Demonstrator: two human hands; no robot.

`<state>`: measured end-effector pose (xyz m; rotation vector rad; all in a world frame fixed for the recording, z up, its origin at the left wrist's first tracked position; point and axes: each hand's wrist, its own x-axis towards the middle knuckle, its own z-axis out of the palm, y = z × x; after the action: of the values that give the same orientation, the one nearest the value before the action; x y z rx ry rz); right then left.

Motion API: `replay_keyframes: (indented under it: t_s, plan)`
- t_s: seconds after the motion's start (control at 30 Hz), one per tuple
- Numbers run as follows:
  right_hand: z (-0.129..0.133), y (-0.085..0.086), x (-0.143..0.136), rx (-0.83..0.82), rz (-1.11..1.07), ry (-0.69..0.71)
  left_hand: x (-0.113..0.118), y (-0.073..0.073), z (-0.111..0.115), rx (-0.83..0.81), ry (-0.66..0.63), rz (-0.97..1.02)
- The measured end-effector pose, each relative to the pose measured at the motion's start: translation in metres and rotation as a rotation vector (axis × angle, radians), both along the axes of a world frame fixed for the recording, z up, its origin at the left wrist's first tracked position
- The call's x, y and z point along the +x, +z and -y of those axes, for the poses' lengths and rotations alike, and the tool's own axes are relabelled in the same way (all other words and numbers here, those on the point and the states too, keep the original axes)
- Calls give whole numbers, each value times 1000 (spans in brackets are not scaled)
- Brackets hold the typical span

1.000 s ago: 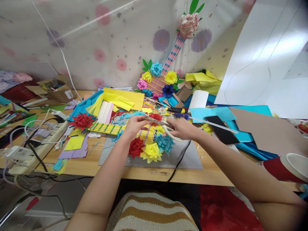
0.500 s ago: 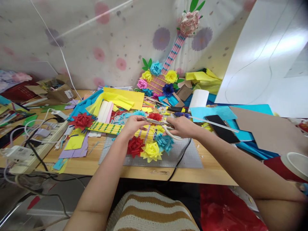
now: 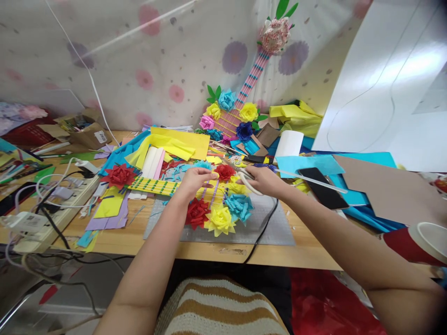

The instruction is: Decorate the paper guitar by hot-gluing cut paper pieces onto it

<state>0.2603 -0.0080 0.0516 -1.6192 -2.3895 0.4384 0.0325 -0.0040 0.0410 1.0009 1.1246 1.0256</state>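
My right hand grips white-handled scissors by their loops, above the right part of a yellow paper guitar. My left hand is over the guitar's body, its thumb and fingertips pressed together; what they pinch is too small to make out. Around the body sit a small red flower, a larger red flower, a yellow flower and a blue flower. Another red flower lies at the neck's left end. A grey mat is partly under the guitar.
A pink flowered guitar leans on the back curtain. At left is a power strip with tangled cables. On the right are a phone, brown cardboard and a red cup. A black cable crosses the front edge.
The scissors have moved away from my left fingertips, and their blades have swung back and blurred. My left hand has stayed nearly in place.
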Motion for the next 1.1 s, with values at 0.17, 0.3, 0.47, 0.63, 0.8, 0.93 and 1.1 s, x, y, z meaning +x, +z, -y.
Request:
replay_keyframes:
  t_s: [0.17, 0.3, 0.47, 0.63, 0.8, 0.93, 1.1]
  plan:
    - [1, -1, -13, -328, -613, -226, 10, -4, 7, -96, 61, 155]
    - [2, 2, -38, -434, -928, -133, 15, -10, 9, -161, 132, 280]
    - [-3, 2, -68, -472, -1110, -133, 16, -9, 13, -128, 255, 350]
    - [-7, -1, -83, -442, -1165, -192, 16, -6, 18, -103, 333, 432]
    - [-8, -1, -85, -441, -1224, -226, 17, -8, 21, -126, 336, 467]
    - [-10, 0, -84, -424, -1196, -210, 14, -6, 23, -145, 306, 418]
    - [-15, 8, -76, -487, -1050, -124, -3, 4, 20, -149, 107, 215]
